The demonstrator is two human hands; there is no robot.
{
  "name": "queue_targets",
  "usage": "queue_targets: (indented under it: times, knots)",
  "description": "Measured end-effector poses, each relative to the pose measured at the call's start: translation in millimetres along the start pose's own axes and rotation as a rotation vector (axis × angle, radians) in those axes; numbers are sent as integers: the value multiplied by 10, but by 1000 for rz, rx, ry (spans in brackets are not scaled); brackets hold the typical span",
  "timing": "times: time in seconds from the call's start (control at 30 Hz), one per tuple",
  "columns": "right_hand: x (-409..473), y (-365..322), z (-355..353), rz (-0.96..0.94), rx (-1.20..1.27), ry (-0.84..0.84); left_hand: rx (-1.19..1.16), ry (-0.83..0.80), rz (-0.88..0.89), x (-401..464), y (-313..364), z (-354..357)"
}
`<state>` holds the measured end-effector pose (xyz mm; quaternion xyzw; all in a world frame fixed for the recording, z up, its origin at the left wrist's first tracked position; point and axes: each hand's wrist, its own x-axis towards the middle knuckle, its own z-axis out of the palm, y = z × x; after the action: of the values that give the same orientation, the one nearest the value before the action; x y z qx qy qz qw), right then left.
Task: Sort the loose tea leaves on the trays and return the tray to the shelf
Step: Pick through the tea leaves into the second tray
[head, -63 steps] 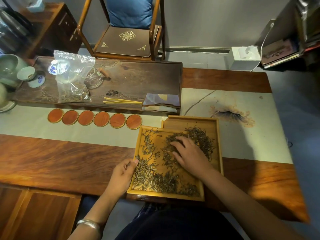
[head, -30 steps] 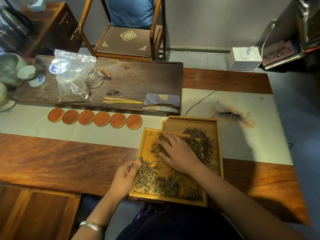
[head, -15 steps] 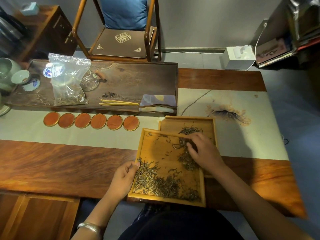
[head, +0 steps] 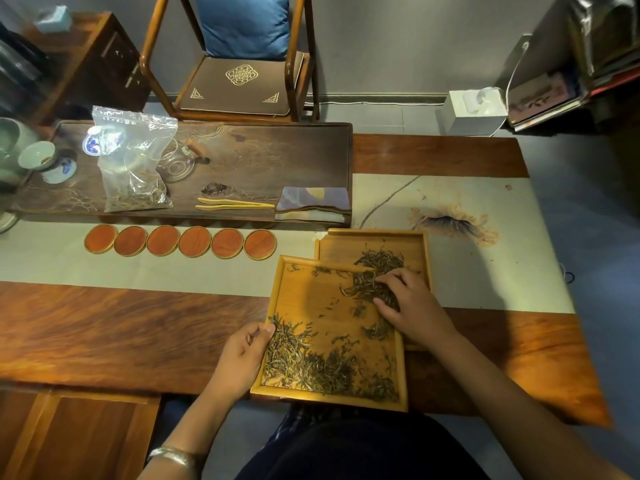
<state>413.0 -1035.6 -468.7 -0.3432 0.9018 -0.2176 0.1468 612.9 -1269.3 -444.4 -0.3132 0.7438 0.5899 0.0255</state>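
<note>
Two shallow wooden trays lie at the table's near edge. The front tray (head: pixel 308 292) overlaps the back tray (head: pixel 341 245). Pale green tea leaves (head: pixel 294 355) are heaped along the front tray's near side, and dark tea leaves (head: pixel 379 261) sit on the back tray and over the front tray's far right corner. My left hand (head: pixel 242 355) grips the front tray's left rim, thumb on top. My right hand (head: pixel 410 306) rests with spread fingers on the dark leaves at the front tray's right edge.
A dark tea board (head: pixel 270 157) at the back holds a plastic bag of leaves (head: pixel 133 161), tweezers (head: pixel 235 204), a folded cloth (head: pixel 313 204), a glass pitcher (head: pixel 178 164) and cups. Several round coasters (head: pixel 180 241) line the pale runner (head: pixel 485 271). A chair (head: pixel 239 64) stands behind.
My right hand swept the dark leaves from the middle of the front tray toward its far right corner and the back tray. My left hand kept its hold on the rim.
</note>
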Motion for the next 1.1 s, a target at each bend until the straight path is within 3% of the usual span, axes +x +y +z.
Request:
queue_targets:
  times: [0.37, 0.6, 0.77, 0.93, 1.1]
  knots:
    - [240, 172, -114, 112, 41, 37, -81, 27, -30, -46, 29, -13]
    - [154, -69, -132, 21, -13, 64, -81, 31, -32, -5, -8, -35]
    - [132, -322, 97, 134, -44, 24, -71, 25, -30, 10, 18, -20]
    - [259, -268, 99, 131, -90, 87, -23, 17, -17, 6, 40, -22]
    - [298, -89, 35, 100, -130, 45, 17, 17, -5, 15, 2, -43]
